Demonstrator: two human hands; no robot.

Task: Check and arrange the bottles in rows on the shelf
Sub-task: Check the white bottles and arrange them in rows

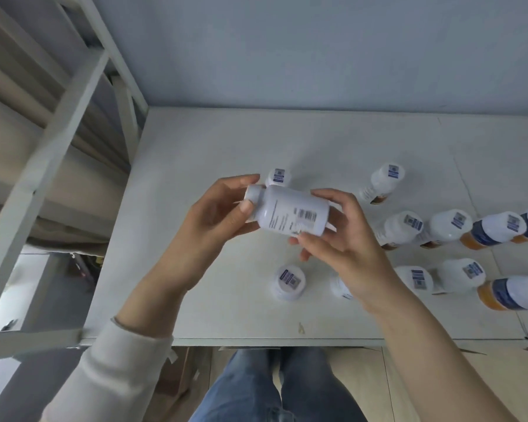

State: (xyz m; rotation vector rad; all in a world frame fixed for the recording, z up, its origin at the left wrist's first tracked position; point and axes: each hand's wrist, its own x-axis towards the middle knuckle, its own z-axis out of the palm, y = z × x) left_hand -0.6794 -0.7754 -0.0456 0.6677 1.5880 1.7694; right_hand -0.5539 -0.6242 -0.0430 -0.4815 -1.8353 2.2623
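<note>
A white bottle lies sideways in the air above the shelf board, its barcode label facing me. My left hand grips its cap end and my right hand grips its base end. Several more white-capped bottles stand on the board: one behind the held bottle, one near the front, one partly hidden under my right wrist, and two rough rows at the right. Another stands alone at the back right.
White shelf uprights and a slanted brace rise at the left. The wall closes the back of the board. The board's front edge runs just above my legs in jeans.
</note>
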